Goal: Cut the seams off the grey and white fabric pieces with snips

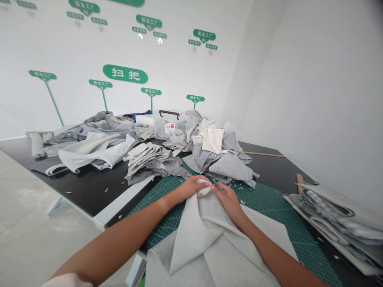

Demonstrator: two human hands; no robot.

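My left hand [193, 188] is closed on a bunched edge of a light grey cloth [206, 235], with the thumb pressed on top. Close beside it, my right hand [229, 201] grips a small pair of scissors [218, 186], whose metal part shows near the gathered cloth. The fingers partly hide the scissors, so I cannot tell whether the blades touch the fabric. From my hands the cloth drapes down in folds over a green cutting mat [163, 201] and past the table's near edge.
Loose grey and white fabric pieces [229, 165] are heaped behind my hands. A folded stack [149, 157] and a larger pile [92, 147] lie left. A clear plastic box [169, 125] stands at the back. Layered fabric [335, 219] sits right, near a wooden strip [299, 181]. White scraps are scattered.
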